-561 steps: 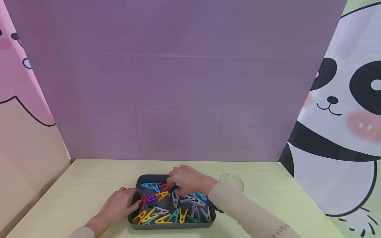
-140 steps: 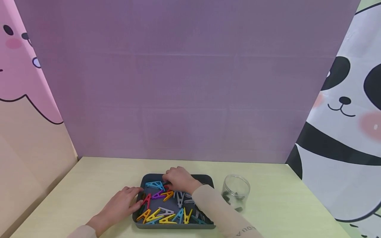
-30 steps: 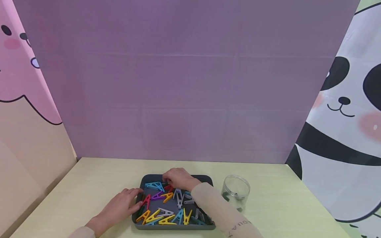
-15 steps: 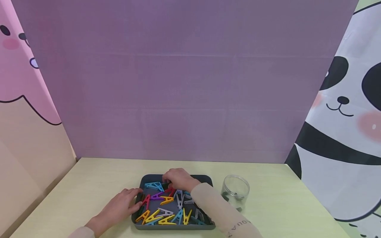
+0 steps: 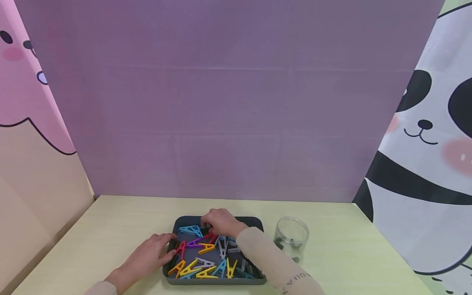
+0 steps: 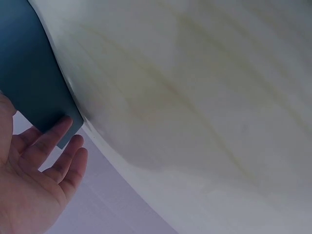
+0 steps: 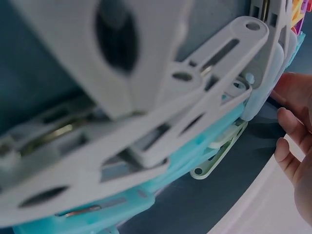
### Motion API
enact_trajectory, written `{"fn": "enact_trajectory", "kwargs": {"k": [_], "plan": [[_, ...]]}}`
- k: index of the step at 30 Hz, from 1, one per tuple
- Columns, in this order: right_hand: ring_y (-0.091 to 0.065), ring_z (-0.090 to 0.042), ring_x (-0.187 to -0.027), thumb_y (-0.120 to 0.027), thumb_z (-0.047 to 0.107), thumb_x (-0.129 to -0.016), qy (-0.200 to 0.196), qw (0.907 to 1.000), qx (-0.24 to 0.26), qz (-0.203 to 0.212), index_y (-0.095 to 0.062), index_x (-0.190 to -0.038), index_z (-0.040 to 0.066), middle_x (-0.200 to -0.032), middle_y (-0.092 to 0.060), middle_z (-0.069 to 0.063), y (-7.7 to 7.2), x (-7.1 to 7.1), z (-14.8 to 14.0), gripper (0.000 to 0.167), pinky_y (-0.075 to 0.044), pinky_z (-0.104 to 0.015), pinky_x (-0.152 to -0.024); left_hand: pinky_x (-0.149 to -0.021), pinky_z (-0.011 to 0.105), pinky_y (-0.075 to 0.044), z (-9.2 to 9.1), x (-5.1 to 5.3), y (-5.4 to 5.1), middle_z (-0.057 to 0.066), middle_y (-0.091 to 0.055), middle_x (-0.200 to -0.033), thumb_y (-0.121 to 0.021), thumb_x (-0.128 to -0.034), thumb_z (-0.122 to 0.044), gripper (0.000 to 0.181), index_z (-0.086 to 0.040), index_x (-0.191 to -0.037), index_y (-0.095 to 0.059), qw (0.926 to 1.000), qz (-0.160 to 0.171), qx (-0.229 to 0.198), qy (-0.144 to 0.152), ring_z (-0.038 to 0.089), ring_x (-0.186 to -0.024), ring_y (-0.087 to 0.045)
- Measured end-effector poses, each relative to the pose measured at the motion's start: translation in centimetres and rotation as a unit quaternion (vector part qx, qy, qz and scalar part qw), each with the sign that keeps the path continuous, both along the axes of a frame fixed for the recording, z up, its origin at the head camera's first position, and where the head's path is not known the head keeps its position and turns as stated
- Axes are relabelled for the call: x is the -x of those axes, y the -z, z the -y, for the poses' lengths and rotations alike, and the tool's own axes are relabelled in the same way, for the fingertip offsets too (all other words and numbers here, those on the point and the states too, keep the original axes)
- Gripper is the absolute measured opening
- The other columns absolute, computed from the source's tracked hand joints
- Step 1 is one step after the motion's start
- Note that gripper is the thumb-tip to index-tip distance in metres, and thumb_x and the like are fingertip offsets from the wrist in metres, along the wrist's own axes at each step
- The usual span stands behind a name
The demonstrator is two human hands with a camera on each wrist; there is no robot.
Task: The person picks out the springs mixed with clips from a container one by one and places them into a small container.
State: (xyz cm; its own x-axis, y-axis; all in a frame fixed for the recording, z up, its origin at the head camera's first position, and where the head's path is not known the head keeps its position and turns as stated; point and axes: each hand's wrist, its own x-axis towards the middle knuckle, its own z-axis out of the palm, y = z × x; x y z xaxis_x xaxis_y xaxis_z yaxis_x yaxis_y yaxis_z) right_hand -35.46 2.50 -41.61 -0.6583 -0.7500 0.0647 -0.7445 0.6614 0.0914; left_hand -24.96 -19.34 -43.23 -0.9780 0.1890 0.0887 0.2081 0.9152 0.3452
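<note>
In the head view a dark grey tray point(image 5: 214, 282) holds many clothespins, among them a blue one point(image 5: 191, 230), a purple one point(image 5: 194, 243), a red one point(image 5: 181, 249) and a yellow one point(image 5: 231, 268). The left hand point(image 5: 147, 254) rests its spread fingers on the tray's left rim; in the left wrist view that hand point(image 6: 44, 170) touches the tray's side point(image 6: 39, 73) with loosely bent fingers. At the tray's back the right hand point(image 5: 222, 222) reaches down by a dark piece, its fingertips hidden. The right wrist view shows bent fingers point(image 7: 292, 136) beside grey clothespins point(image 7: 229, 48).
A clear round jar point(image 5: 292, 237) with dark pieces inside stands right of the tray, close to the right sleeve point(image 5: 276, 258). The pale table point(image 5: 129, 217) ends at a purple backdrop point(image 5: 228, 123), with a panda print point(image 5: 424, 164) at the right.
Over the last second the red and yellow clothespins near the right hand have shifted slightly, and the right hand has barely moved. The left hand stays on the rim.
</note>
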Motion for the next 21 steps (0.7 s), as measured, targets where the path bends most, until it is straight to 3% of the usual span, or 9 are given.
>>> {"fn": "enact_trajectory", "kwargs": {"k": [21], "plan": [[-0.05,-0.006,-0.081,-0.069,0.018,-0.078,-0.003,0.9999,-0.002,-0.015,-0.067,-0.092,0.024,-0.088,-0.059,0.009,-0.2,-0.3,-0.46,0.015,-0.047,-0.02,-0.075,-0.091,0.045,-0.046,0.0,0.06,0.25,0.002,-0.06,-0.117,-0.064,-0.0821,-0.038,0.041,-0.018,-0.118,-0.057,1.0,0.0,0.0,0.0,0.018,-0.101,-0.054]]}}
